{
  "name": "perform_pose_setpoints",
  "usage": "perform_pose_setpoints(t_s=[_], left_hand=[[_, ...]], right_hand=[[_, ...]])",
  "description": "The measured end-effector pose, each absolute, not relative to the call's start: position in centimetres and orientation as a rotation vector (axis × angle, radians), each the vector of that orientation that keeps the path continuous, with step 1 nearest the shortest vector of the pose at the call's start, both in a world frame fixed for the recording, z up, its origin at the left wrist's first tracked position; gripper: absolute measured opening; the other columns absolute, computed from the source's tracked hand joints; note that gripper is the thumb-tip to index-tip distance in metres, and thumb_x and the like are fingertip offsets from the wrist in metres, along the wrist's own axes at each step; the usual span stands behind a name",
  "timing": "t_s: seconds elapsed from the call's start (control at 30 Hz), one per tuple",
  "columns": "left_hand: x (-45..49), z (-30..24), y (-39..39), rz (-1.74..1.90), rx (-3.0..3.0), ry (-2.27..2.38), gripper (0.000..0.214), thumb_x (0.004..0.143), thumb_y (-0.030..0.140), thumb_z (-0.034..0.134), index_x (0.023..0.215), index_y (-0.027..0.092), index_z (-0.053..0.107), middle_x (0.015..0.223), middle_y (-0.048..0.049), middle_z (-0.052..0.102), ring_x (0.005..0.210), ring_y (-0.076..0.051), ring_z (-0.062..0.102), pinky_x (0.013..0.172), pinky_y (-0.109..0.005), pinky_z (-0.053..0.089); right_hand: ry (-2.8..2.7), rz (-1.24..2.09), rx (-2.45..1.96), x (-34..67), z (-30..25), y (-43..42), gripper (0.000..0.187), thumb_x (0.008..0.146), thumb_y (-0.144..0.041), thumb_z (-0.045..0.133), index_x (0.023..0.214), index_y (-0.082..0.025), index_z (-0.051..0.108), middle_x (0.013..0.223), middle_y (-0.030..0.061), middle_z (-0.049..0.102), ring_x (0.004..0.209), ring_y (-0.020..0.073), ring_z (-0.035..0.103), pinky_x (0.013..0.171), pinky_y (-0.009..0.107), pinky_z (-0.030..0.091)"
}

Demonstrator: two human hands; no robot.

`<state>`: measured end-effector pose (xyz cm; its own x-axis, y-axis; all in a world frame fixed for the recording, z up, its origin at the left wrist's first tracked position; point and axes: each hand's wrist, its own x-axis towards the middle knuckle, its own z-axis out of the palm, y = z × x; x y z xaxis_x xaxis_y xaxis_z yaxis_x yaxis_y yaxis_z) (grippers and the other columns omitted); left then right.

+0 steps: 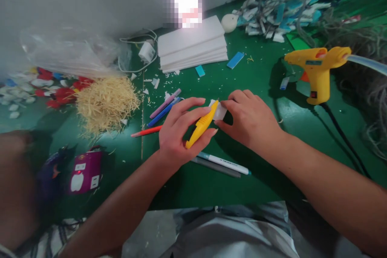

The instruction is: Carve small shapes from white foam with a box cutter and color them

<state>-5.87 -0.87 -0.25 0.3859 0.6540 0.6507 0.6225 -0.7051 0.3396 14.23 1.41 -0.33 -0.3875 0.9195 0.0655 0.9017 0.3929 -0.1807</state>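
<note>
My left hand [173, 135] is closed around a yellow utility knife [203, 125], its tip pointing away from me toward a small white piece [220, 111]. My right hand [250, 115] pinches that white piece between thumb and fingers; it looks like foam board. Whether the blade touches the piece I cannot tell. Beside my left hand lie a purple marker [165, 104], a blue marker [163, 113] and a red marker [146, 131]. Just below the hands rest a white marker with teal ends [228, 164] and a grey marker [217, 167].
A yellow hot glue gun [320, 68] stands at the right, its black cord trailing forward. White foam sheets [193, 44] are stacked at the back. Straw shreds [105, 107] and a purple box [86, 172] are on the left, near another person's blurred arm [15, 189]. Blue-and-white scraps [278, 4] pile up behind.
</note>
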Motion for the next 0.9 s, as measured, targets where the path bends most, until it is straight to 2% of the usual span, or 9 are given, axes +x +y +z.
perform_pose_setpoints(t_s=[0.2,0.27,0.5,0.7,0.9], left_hand=[[-5.3,-0.2,0.7,1.176,2.592,1.313,0.019,0.098,0.038,0.068,0.109,0.023,0.069,0.098,-0.003,0.071,0.09,-0.018,0.068,0.085,-0.036,0.061],[-5.2,-0.1,0.8,1.126,2.609,1.305,0.017,0.097,0.036,0.068,0.106,0.022,0.071,0.094,-0.0029,0.072,0.085,-0.017,0.068,0.082,-0.034,0.06],[-4.9,0.1,0.4,0.975,2.571,1.171,0.021,0.097,0.019,0.061,0.116,0.018,0.069,0.105,-0.0032,0.081,0.089,-0.015,0.076,0.084,-0.026,0.061],[-4.9,0.0,0.3,0.968,2.643,1.174,0.02,0.098,0.021,0.057,0.114,0.02,0.069,0.099,-0.0012,0.082,0.08,-0.014,0.076,0.077,-0.025,0.063],[-5.0,0.6,0.0,0.974,2.649,1.129,0.019,0.096,0.017,0.06,0.112,0.02,0.068,0.095,-0.0003,0.08,0.075,-0.012,0.074,0.073,-0.023,0.061]], right_hand=[[-2.474,0.132,-1.614,14.4,-0.8,1.3,0.023,0.089,-0.032,0.073,0.102,-0.014,0.079,0.104,0.0153,0.07,0.095,0.0291,0.056,0.074,0.038,0.039],[-2.471,0.143,-1.604,14.4,-0.8,1.3,0.022,0.09,-0.031,0.072,0.103,-0.014,0.079,0.103,0.0154,0.07,0.095,0.0291,0.056,0.074,0.038,0.039],[-2.53,0.273,-1.67,14.2,0.1,1.3,0.025,0.094,-0.03,0.068,0.107,-0.012,0.078,0.107,0.0177,0.069,0.097,0.0303,0.055,0.072,0.038,0.037],[-2.545,0.291,-1.681,13.9,0.7,1.3,0.022,0.095,-0.03,0.067,0.102,-0.013,0.079,0.104,0.0183,0.067,0.097,0.0307,0.054,0.07,0.037,0.036],[-2.567,0.307,-1.739,13.7,1.0,1.3,0.023,0.096,-0.03,0.068,0.105,-0.012,0.078,0.107,0.0184,0.068,0.101,0.0313,0.055,0.072,0.038,0.038]])
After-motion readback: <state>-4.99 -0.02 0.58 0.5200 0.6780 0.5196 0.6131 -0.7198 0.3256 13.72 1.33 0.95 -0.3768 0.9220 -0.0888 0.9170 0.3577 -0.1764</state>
